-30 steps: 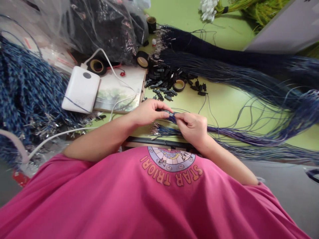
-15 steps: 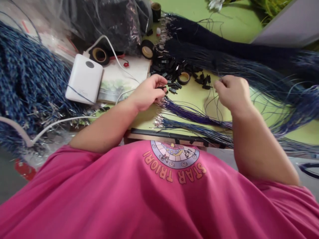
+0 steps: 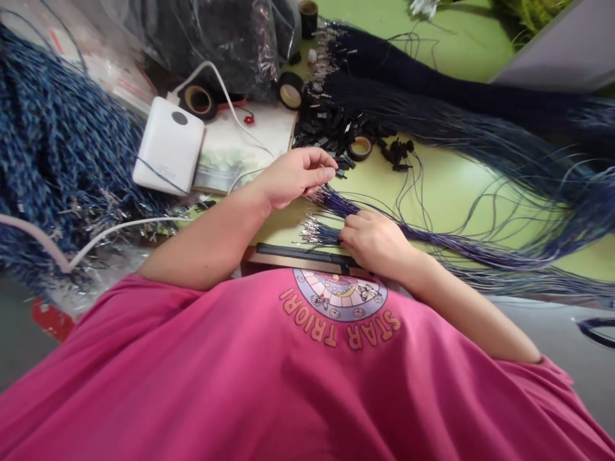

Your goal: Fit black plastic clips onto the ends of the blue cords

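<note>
My left hand (image 3: pixel 300 176) hovers over the wire ends with thumb and fingers pressed together, beside loose black connector housings (image 3: pixel 331 128). What it pinches, if anything, is hidden. Lower down, my right hand (image 3: pixel 377 240) curls its fingers onto a bundle of thin blue wires (image 3: pixel 327 235) just behind their silvery terminal ends. Between the hands lies a purple-blue wire bundle (image 3: pixel 339 203), partly under my right hand. Several black housings with wires running from them form a small cluster (image 3: pixel 398 153) to the right of the loose pile.
A white power bank (image 3: pixel 169 146) with a cable rests by a booklet (image 3: pixel 245 134). Rolls of black tape (image 3: pixel 291 91) stand nearby, one small roll (image 3: pixel 359 148) among the housings. Dark wire bundles (image 3: pixel 432 83) stretch across the back; twisted blue wires (image 3: pixel 57 134) heap at left.
My right hand has moved left and down from beside the black cluster to the lower blue wires. The black housing seen in my left fingers earlier no longer shows there.
</note>
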A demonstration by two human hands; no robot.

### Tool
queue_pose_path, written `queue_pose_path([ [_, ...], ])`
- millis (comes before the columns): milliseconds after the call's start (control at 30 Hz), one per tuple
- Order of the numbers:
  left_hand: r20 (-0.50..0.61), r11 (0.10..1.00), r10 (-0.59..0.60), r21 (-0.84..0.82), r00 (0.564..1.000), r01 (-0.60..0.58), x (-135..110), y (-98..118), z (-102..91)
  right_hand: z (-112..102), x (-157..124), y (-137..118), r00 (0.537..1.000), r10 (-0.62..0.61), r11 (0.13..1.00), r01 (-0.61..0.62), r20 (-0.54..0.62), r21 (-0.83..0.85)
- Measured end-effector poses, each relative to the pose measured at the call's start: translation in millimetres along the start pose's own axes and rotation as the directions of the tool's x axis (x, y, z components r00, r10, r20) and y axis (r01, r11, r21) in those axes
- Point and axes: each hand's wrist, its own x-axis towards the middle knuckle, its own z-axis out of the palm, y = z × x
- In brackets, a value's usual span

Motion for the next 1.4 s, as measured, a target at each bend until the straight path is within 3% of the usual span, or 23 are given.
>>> queue_pose_path([
  [100,0.045,1.000,-0.021,0.008,0.999,0.021,-2.4,2.5,3.2,10.1,-2.8,2.7,0.998,0.039,0.999,-0.038,-0.039,0.025],
  [233,0.090,1.000,-0.028,0.014,0.996,0.027,-6.9,9.1,6.0,7.6,-7.3,11.6,0.978,0.157,0.931,-0.099,-0.140,0.351],
  [333,0.064,0.999,0.000,0.046,0.998,-0.003,-7.6,10.3,6.8,0.5,-8.3,14.1,0.971,0.238,0.825,-0.184,-0.033,0.534],
  [433,0.081,0.998,-0.024,0.059,0.996,0.019,-7.5,9.1,7.2,-8.0,-7.4,13.0,0.977,0.191,0.859,-0.212,0.094,0.466],
  [567,0.113,0.997,-0.075,0.034,0.991,0.071,-8.7,9.3,7.1,-19.5,-4.3,9.3,0.986,0.058,0.944,-0.105,0.155,0.312],
  [733,0.173,0.997,-0.077,0.035,0.982,0.072,-9.2,10.5,5.4,-22.2,2.7,8.3,0.998,-0.026,0.854,-0.008,0.058,0.520],
  [800,0.184,0.997,-0.073,0.036,0.980,0.068,-8.7,9.4,4.9,-19.4,3.8,9.3,0.999,0.042,0.828,-0.017,-0.032,0.560],
  [867,0.181,0.998,-0.062,0.009,0.982,0.062,-8.4,7.7,4.6,-16.6,2.4,11.4,0.957,0.234,0.802,-0.090,-0.172,0.590],
  [933,0.163,0.998,-0.054,-0.031,0.985,0.060,-8.5,6.5,4.7,-14.7,-0.6,14.3,0.841,0.457,0.762,-0.202,-0.290,0.615],
  [1000,0.147,0.996,-0.054,-0.058,0.988,0.063,-9.0,6.2,5.2,-13.6,-3.7,16.9,0.743,0.571,0.728,-0.264,-0.348,0.632],
  [1033,0.138,0.996,-0.052,-0.064,0.989,0.062,-9.2,6.3,5.6,-13.0,-4.7,17.8,0.721,0.592,0.719,-0.271,-0.360,0.640],
  [1233,0.151,0.996,-0.036,-0.071,0.988,0.047,-9.3,5.3,7.5,-8.1,-3.5,17.9,0.674,0.627,0.684,-0.238,-0.390,0.689],
  [1400,0.159,0.998,-0.045,-0.040,0.986,0.052,-7.5,2.1,7.2,-5.5,-0.9,18.1,0.678,0.620,0.686,-0.224,-0.395,0.692],
])
